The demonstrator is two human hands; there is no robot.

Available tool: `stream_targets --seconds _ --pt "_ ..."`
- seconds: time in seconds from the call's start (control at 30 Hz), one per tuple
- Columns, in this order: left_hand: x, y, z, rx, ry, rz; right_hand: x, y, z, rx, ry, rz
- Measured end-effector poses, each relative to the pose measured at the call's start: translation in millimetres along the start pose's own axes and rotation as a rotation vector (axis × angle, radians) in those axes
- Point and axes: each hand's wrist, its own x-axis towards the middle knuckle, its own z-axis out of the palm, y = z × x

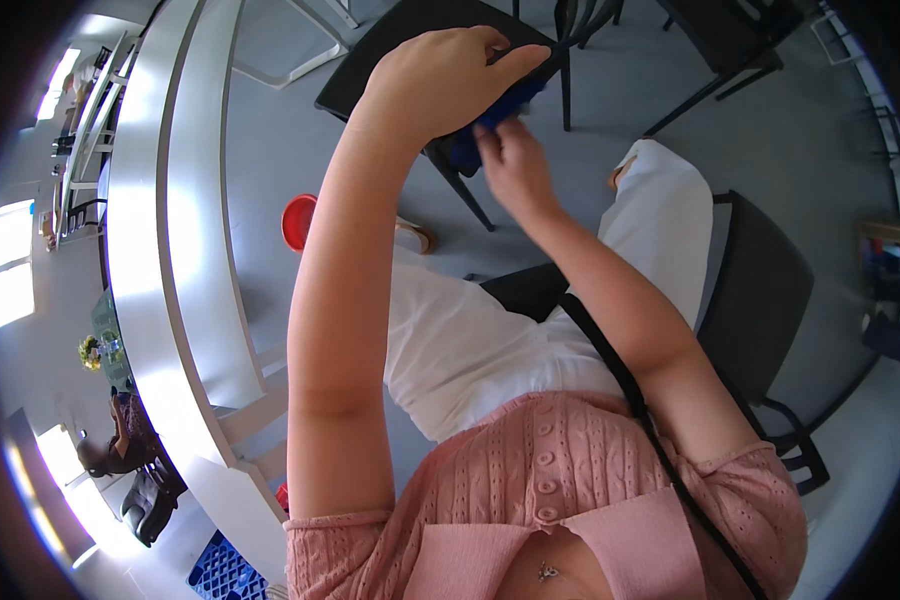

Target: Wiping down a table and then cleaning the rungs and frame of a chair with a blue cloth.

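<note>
A dark blue cloth (501, 112) is bunched beneath my left hand, against a dark rail of a black chair (412, 52). My right hand (523, 165) pinches the cloth from below with thumb and fingers. Over the same spot arches my left hand (439, 86), its thumb lying along the dark rail (570, 36). The curled fingers of that hand are largely hidden, so its hold on the rail is unclear. Part of the chair seat shows behind my left wrist, and one of its legs (461, 191) reaches the floor under the cloth.
White tables (139, 187) run along my left. A red basin-like item (297, 223) lies on the grey floor. More black chairs (757, 300) stand to my right and ahead (720, 37). A blue plastic crate (229, 566) sits lower left. Another person (124, 442) sits beyond the tables.
</note>
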Motion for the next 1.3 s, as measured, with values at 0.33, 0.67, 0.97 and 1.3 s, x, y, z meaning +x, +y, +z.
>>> stream_targets --seconds 0.33,0.67,0.97,1.3 --pt "-9.2 3.0 -2.1 0.061 0.024 -0.011 27.8 8.1 -29.4 -0.3 0.004 -0.069" --pt "-11.8 14.3 -9.1 0.072 -0.026 -0.061 144.3 89.2 -70.4 -0.258 0.179 -0.051" --pt "-11.0 6.8 -7.6 -0.058 0.014 -0.077 165.5 91.7 -72.1 -0.332 0.152 -0.06" --pt "-7.0 10.9 -11.7 -0.149 -0.064 -0.093 62.7 67.6 -34.4 0.038 0.108 -0.123"
